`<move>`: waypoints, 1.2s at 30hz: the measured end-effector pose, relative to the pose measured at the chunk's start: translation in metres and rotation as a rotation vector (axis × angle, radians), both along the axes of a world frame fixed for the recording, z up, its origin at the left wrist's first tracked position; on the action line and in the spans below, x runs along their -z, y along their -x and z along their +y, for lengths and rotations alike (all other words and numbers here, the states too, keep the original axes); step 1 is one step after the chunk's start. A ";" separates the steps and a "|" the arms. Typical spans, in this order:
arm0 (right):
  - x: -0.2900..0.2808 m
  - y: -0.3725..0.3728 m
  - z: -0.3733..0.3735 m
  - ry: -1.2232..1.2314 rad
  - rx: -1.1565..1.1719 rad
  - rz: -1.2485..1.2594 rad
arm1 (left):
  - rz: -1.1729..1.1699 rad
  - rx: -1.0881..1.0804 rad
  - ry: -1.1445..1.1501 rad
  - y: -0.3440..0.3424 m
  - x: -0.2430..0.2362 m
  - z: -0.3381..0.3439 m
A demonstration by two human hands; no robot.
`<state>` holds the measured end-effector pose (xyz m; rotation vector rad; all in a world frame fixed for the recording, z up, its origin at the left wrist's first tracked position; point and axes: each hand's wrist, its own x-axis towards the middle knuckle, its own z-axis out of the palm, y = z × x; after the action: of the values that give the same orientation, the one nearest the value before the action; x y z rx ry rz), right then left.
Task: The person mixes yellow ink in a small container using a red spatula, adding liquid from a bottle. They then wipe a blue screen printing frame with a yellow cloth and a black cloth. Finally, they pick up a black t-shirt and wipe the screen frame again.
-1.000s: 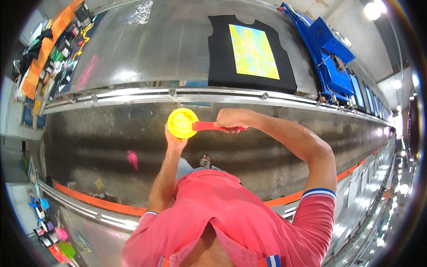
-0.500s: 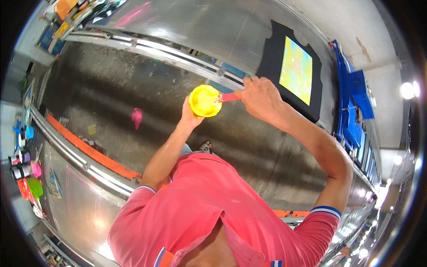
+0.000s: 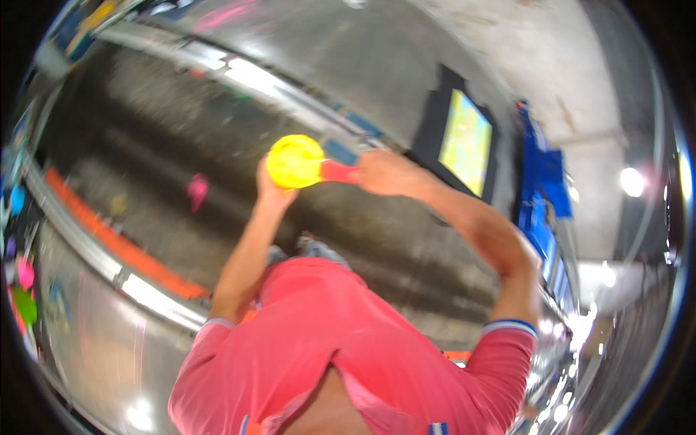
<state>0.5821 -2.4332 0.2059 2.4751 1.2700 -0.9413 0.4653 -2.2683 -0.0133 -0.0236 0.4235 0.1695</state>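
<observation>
My left hand [image 3: 272,190] grips a round tub of bright yellow paste [image 3: 295,161] from its near left side, over the aisle floor. The tub's top faces up, and its wall is mostly hidden. My right hand [image 3: 388,172] is closed around the end of a flat red stick-like tool [image 3: 338,172], which reaches left to the tub's right rim. The tool's far end cannot be made out against the yellow, and the picture is blurred by motion.
Beyond my right hand, a black garment with a yellow print [image 3: 466,141] lies on the long metal table [image 3: 348,51]. Blue equipment [image 3: 540,185] stands at right. Another metal table [image 3: 109,319] with an orange rail [image 3: 123,239] is at left. A pink splash [image 3: 196,191] marks the floor.
The whole view has swung, so the surroundings sit further left in it. The red tool has dropped lower against the tub's rim. Both hands keep their grips.
</observation>
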 end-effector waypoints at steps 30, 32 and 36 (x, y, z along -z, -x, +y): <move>0.002 0.011 0.085 -0.148 -0.011 -0.005 | -0.251 -0.122 -0.255 0.025 0.056 0.059; 0.009 0.019 0.079 -0.144 -0.083 -0.056 | -0.159 -0.135 -0.225 0.019 0.056 0.058; 0.013 0.021 0.096 -0.128 -0.129 -0.028 | -0.239 -0.163 -0.204 0.022 0.074 0.062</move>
<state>0.5610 -2.3374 0.1930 2.4549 1.5035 -0.8148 0.4431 -2.2062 -0.0872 0.1218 0.1637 0.3657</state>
